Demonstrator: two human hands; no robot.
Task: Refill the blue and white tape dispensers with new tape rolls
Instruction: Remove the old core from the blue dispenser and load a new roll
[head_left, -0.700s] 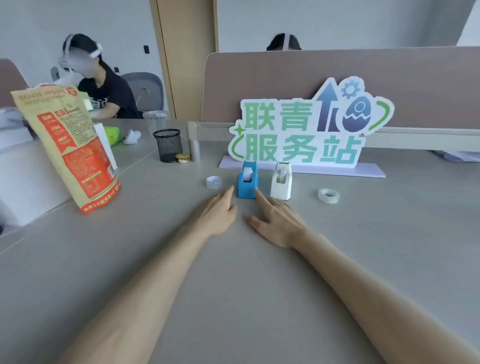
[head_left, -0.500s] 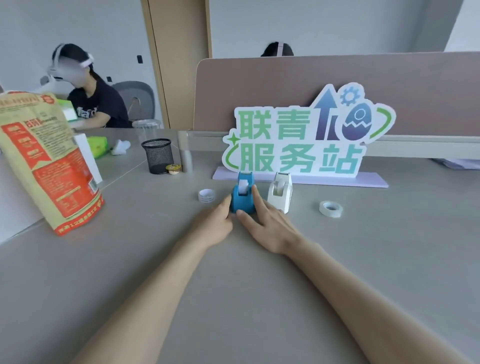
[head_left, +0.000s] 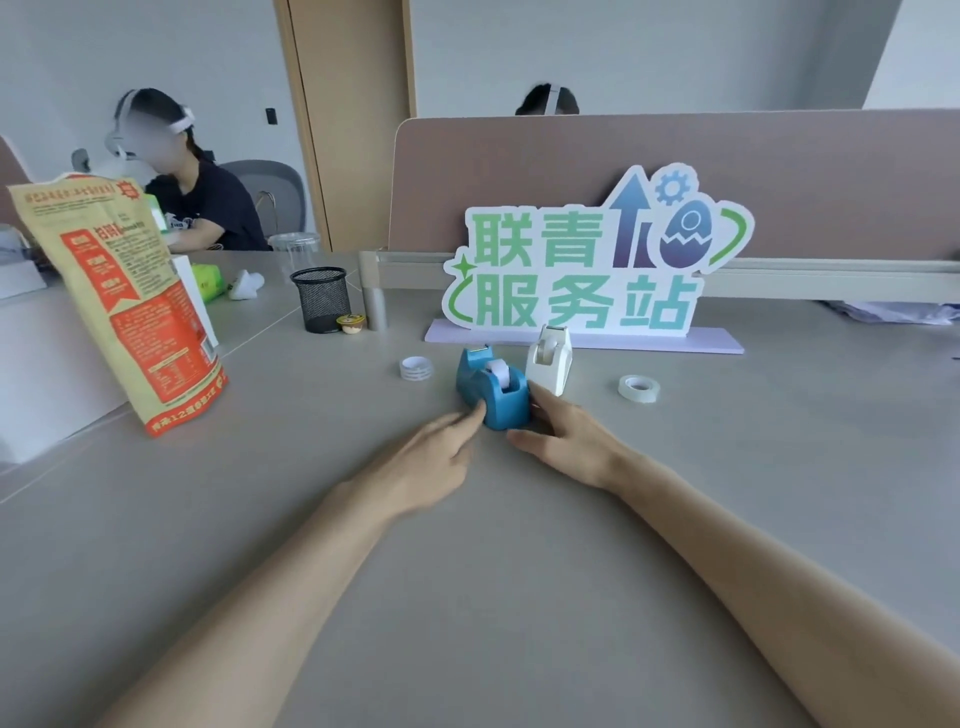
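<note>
The blue tape dispenser (head_left: 493, 387) stands on the grey desk, turned at an angle, with a small white core in its slot. My left hand (head_left: 431, 457) touches its near left corner with the fingertips. My right hand (head_left: 566, 441) presses against its right side, fingers partly hidden behind it. Together the two hands hold the dispenser between them. The white tape dispenser (head_left: 550, 364) stands just behind and to the right. A patterned tape roll (head_left: 416, 369) lies to the left, and a clear tape roll (head_left: 639, 388) lies to the right.
A green-lettered standing sign (head_left: 587, 270) rises behind the dispensers before a desk partition (head_left: 675, 156). A red and tan bag (head_left: 124, 301) stands at the left. A black mesh cup (head_left: 320, 299) and a small yellow tub (head_left: 350, 324) sit farther back. A person sits at the far left.
Both hands closed in on the blue dispenser and drew it toward me, turning it at an angle. The white dispenser stayed in place.
</note>
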